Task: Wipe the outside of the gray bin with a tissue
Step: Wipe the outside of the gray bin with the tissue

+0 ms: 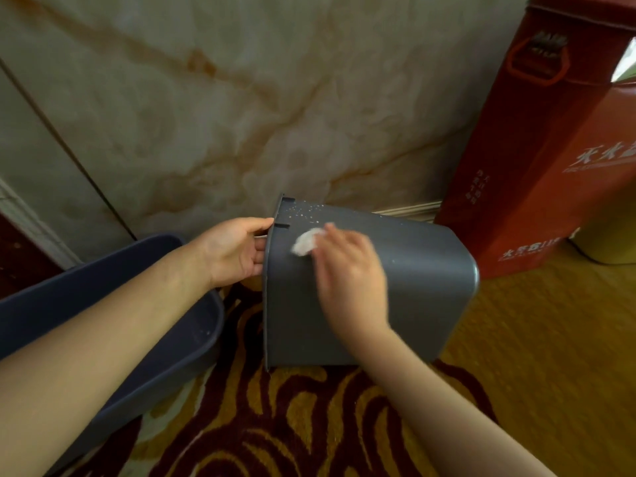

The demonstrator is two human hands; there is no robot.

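One gray plastic bin (pixel 413 287) sits tipped on its side over the patterned carpet (pixel 275 425), mouth facing left. My left hand (pixel 237 251) steadies it, fingers curled round the rim. My right hand (pixel 347 270) pinches one crumpled white tissue (pixel 304 243) against the upper wall. Pale specks (pixel 306 211) dot the wall near the rim, so I should press firmly and sweep there. Nearby stand one dark blue tub (pixel 165 304) and one red cardboard box (pixel 537 166).

Gray bin (pixel 413 277) flecked white, white tissue (pixel 305 244), red box (pixel 537 160), maroon-and-gold swirled carpet (pixel 292 425).
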